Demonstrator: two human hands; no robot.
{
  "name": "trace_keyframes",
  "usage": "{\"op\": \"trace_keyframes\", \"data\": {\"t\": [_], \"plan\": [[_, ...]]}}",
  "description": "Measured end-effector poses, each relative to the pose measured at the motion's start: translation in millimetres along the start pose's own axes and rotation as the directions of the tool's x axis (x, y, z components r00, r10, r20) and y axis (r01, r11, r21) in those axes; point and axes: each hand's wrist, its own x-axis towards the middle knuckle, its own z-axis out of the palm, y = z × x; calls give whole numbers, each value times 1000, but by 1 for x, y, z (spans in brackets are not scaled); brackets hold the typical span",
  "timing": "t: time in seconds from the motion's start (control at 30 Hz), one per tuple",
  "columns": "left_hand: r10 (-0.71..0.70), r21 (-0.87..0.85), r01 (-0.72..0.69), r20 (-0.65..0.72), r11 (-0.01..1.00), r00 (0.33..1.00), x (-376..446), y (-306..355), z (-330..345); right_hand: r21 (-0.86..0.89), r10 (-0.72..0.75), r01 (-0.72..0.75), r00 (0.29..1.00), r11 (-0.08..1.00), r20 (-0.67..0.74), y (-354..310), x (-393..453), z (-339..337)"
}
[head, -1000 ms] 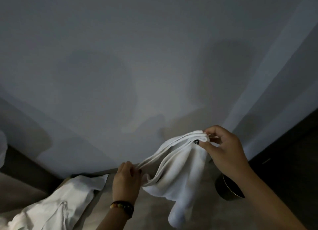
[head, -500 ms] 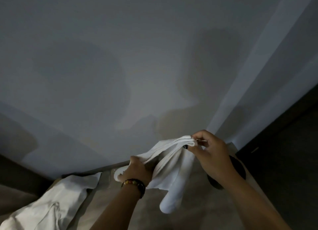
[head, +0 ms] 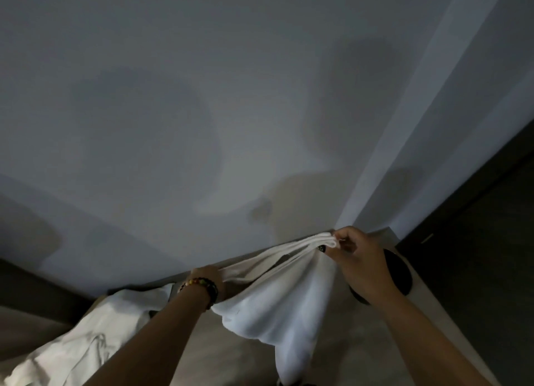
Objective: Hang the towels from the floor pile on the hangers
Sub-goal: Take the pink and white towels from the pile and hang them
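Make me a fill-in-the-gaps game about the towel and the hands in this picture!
1. The soft towel held up between both hands is ____ in colour.
2. The beaded bracelet sits on the ____ wrist.
3. The right hand pinches the towel's bunched ____.
4. The other crumpled white cloth lies on the ____ side of the picture.

Missing words: white; left; edge; left

Dim room corner before you.
You faced a shadowed pale wall (head: 202, 97); beige floor (head: 231, 356) lay below, dark door (head: 476, 270) rightward.
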Motion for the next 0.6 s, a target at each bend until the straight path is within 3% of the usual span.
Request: {"op": "trace_keyframes", "data": {"t": [0.1, 0.27, 0.43, 0.6], "plan": [[114, -41, -112, 74, 993, 991, -11, 3, -10, -9, 34, -35, 999, 999, -30, 10, -1, 1], [29, -37, -22, 187, 999, 982, -18, -6, -15, -22, 38, -38, 999, 999, -32, 26, -6, -1], [-9, -214, 44, 164, 976, 986, -27, -17, -26, -63, 46, -46, 999, 997, -6, 38, 0, -1], [-91, -456, 120, 84, 882, 992, -29, -21, -38, -139, 10, -4, 999, 990, 37, 45, 11, -3]]}}
